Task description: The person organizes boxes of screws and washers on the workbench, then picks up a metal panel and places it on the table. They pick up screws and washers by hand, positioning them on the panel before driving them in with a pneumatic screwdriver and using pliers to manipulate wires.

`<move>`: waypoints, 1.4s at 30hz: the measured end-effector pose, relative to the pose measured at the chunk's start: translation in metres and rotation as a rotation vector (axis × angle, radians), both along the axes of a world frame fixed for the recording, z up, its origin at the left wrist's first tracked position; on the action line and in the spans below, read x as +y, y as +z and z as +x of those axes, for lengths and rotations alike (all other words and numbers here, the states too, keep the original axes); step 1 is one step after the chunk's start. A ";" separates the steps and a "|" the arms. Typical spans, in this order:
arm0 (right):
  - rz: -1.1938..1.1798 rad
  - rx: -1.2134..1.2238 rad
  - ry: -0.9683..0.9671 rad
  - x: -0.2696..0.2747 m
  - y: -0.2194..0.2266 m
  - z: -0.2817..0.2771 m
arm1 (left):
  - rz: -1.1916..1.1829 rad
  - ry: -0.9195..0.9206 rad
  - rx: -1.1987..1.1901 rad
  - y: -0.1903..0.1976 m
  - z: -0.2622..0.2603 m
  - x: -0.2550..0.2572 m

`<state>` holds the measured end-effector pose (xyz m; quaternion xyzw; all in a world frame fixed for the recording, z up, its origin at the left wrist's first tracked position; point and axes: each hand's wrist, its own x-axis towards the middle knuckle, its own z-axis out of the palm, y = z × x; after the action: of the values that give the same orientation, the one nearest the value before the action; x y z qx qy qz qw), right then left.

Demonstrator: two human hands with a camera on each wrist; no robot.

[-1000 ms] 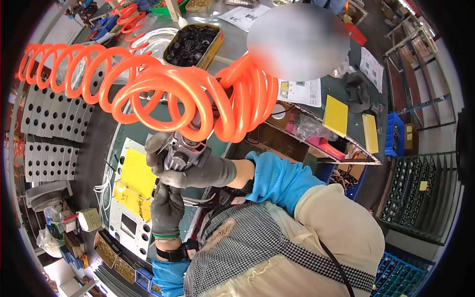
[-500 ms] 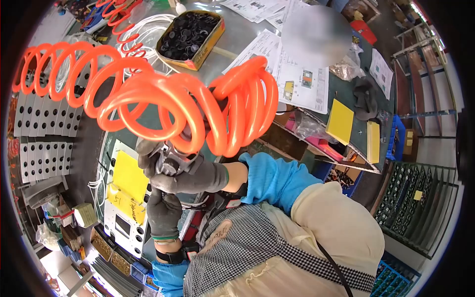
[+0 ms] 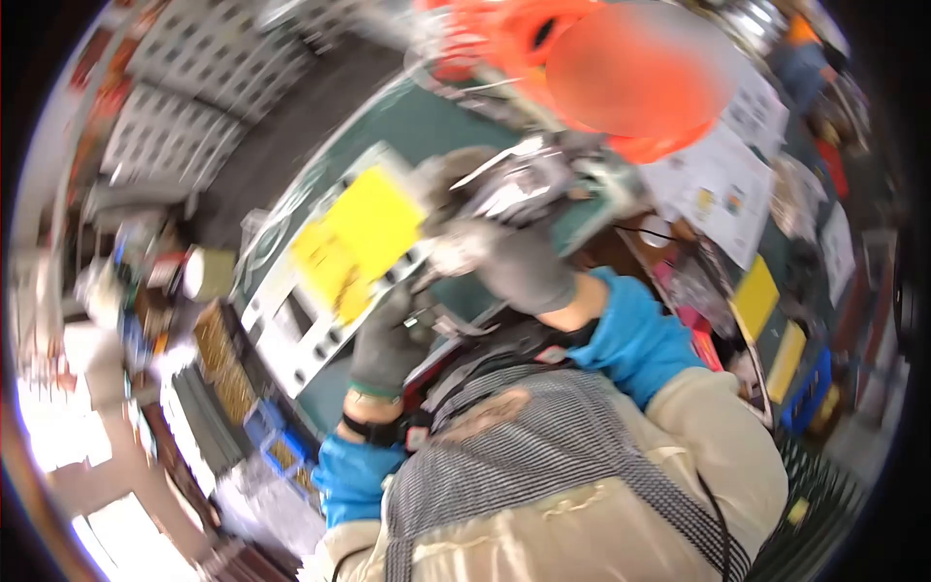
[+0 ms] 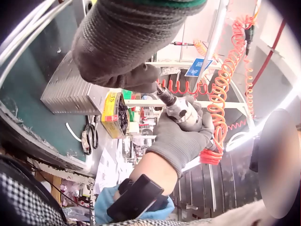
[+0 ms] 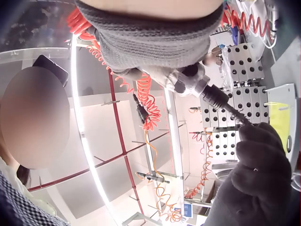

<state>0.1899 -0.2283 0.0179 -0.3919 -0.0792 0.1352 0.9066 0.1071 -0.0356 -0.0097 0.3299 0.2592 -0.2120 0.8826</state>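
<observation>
A silver air screwdriver [image 4: 186,113] with a dark chuck and a thin bit is gripped in my gloved right hand [image 3: 529,267], its fingers wrapped round the body. My gloved left hand [image 5: 258,181] pinches the tip of the bit [image 5: 235,114] between thumb and fingers, as both wrist views show. Whether a screw sits at that tip I cannot tell. Just left of the hands in the head view lies a white metal panel [image 3: 281,366] with round holes, and yellow paper sheets [image 3: 373,223] with handwriting cover part of it.
An orange coiled air hose [image 4: 218,106] hangs down to the tool. The green-topped bench [image 3: 427,112] also carries printed sheets [image 3: 718,189], a yellow box of black parts [image 4: 111,113] and stacked metal plates [image 4: 70,89]. Perforated white panels [image 3: 218,58] stand beyond.
The head view has swung round and blurred, so bench, panel and hose appear shifted and turned. Both hands have moved rightward in it, with the right still gripping the air screwdriver.
</observation>
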 end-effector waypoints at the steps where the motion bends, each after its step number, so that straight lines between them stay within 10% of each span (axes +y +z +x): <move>1: -0.018 -0.009 0.049 0.009 0.002 -0.004 | 0.057 0.066 0.000 0.008 -0.009 0.003; 15: -0.149 -0.347 0.131 0.179 0.024 -0.041 | 0.150 0.033 -0.146 -0.015 -0.112 0.145; 42: -0.512 -0.461 0.149 0.226 0.019 -0.059 | 0.128 -0.036 -0.181 -0.039 -0.141 0.188</move>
<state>0.1309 -0.0027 0.0372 -0.6197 -0.2736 0.1246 0.7250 -0.0339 0.1526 -0.0488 0.4082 0.1855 -0.1803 0.8755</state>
